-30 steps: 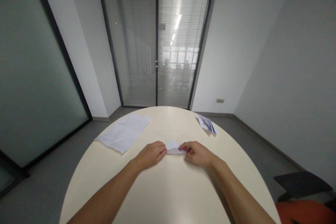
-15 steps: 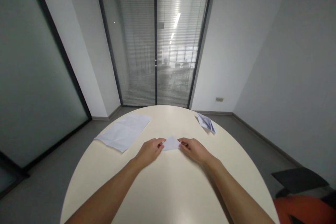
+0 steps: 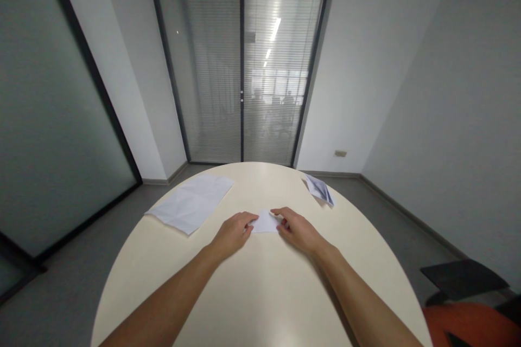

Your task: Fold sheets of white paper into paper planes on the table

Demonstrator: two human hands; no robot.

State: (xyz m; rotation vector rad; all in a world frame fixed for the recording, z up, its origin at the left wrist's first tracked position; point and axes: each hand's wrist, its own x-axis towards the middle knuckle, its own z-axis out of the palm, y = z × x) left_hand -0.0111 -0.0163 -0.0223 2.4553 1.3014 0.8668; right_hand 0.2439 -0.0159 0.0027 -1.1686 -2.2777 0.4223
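Note:
A small folded piece of white paper [image 3: 265,223] lies on the table in front of me, between my two hands. My left hand [image 3: 234,234] grips its left edge, with the thumb and index finger on the paper. At the right edge, my right hand [image 3: 297,230] has its thumb near the lower corner. Its index finger reaches over the upper right part of the paper. The curled fingers hide the outer edges of the sheet.
A large creased white sheet [image 3: 195,203] lies at the left of the round cream table [image 3: 260,293]. A folded, dark-printed paper [image 3: 319,191] sits near the far right edge. Beside the table at lower right stands a red and black chair [image 3: 472,322].
My right index finger has moved up and to the left over the paper's top edge. The paper's peaked top now looks flatter. My left hand has hardly moved.

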